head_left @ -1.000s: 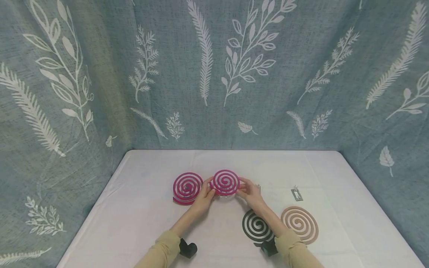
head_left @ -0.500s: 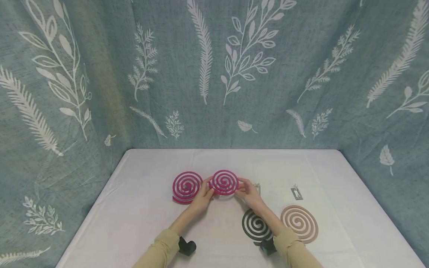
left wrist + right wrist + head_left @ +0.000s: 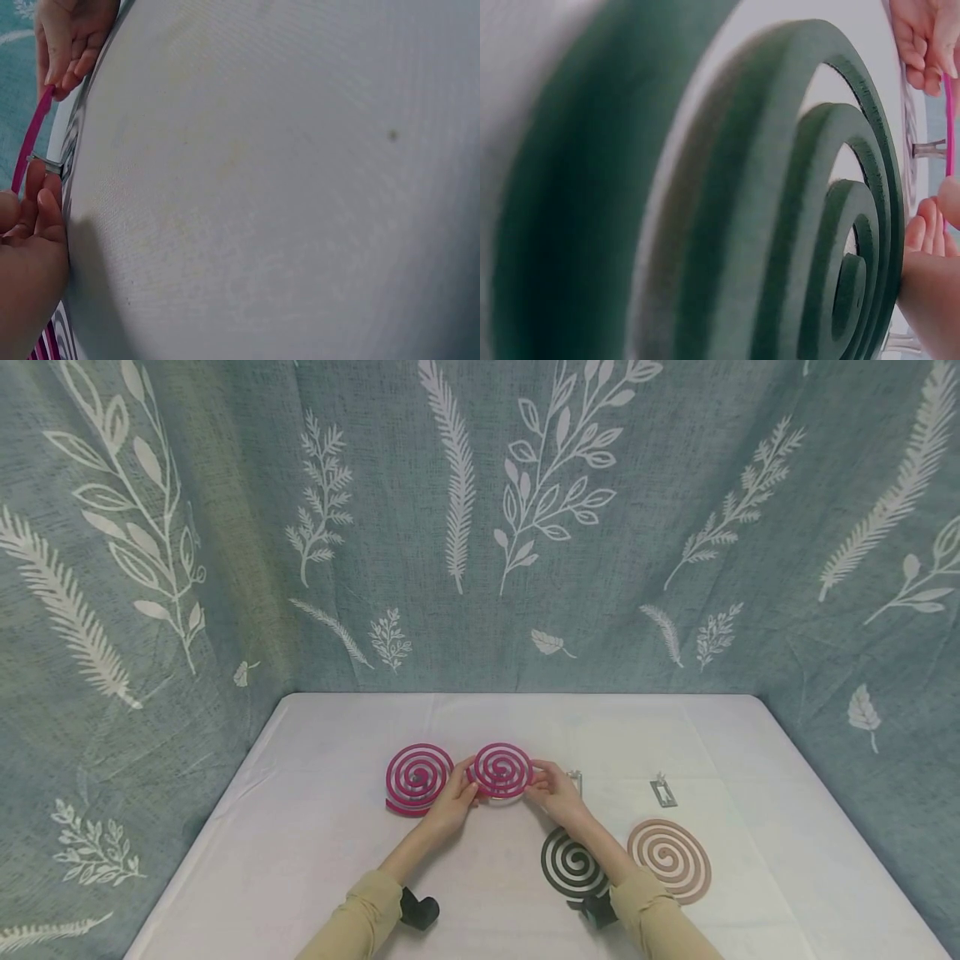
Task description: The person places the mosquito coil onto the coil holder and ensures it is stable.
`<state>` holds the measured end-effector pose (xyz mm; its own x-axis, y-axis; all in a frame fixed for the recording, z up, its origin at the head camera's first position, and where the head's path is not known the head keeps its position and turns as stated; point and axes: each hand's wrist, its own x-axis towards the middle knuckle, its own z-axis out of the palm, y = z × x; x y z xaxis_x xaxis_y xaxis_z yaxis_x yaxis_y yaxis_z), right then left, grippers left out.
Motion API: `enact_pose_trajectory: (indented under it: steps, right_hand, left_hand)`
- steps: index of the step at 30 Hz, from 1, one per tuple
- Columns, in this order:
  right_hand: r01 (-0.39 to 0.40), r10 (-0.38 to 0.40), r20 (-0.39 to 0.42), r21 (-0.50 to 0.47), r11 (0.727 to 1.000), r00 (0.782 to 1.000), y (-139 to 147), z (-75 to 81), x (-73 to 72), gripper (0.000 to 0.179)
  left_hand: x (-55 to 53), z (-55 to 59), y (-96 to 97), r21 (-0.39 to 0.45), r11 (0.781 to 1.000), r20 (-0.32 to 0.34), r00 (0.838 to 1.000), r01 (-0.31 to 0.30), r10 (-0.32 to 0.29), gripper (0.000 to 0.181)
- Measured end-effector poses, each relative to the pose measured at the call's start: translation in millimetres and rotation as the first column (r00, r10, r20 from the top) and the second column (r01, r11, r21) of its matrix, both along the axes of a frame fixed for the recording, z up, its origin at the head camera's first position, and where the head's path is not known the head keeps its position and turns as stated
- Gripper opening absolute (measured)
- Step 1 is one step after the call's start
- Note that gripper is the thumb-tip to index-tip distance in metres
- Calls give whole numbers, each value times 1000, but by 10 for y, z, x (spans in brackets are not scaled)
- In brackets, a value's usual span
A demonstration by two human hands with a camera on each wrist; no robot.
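Both hands hold a pink mosquito coil [image 3: 501, 768] by opposite edges, tilted up over the middle of the table. My left hand [image 3: 448, 808] pinches its left edge; my right hand [image 3: 561, 797] pinches the right edge. Behind the coil, a small metal coil stand [image 3: 46, 162] shows in the left wrist view, its tip right at the coil's face. The right wrist view shows this stand [image 3: 928, 149] reaching the coil edge-on. Through the coil's gaps in the head view, bits of metal show. Some fingertips are hidden behind the coil.
A second pink coil [image 3: 422, 777] lies beside my left hand. Under my right forearm lies a dark green coil [image 3: 576, 860], with a tan coil [image 3: 666, 858] to its right. Metal stands lie behind my right hand and farther right [image 3: 663, 793]. A black piece [image 3: 420, 912] sits by the left sleeve.
The pink coil has shifted slightly left and tipped a little, and more metal shows through its gaps. Both hands keep their grip almost in place.
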<state>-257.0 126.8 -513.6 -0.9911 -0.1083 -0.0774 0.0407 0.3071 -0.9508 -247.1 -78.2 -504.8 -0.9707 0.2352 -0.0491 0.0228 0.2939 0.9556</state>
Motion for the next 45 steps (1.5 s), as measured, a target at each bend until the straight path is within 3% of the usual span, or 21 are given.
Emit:
enact_pose_trajectory:
  steps: [18,32,45]
  right_hand:
    - [-8,6,29,70,997,1000,11,1,-6,50]
    - [-12,10,45,47,999,999,13,-22,7,51]
    - [-31,28,47,55,998,998,45,16,-34,51]
  left_hand:
    - [30,10,3,-16,1000,29,1000,7,-6,48]
    - [31,-6,-3,-41,999,31,999,11,-9,48]
    - [-18,13,-8,27,999,28,999,31,-32,48]
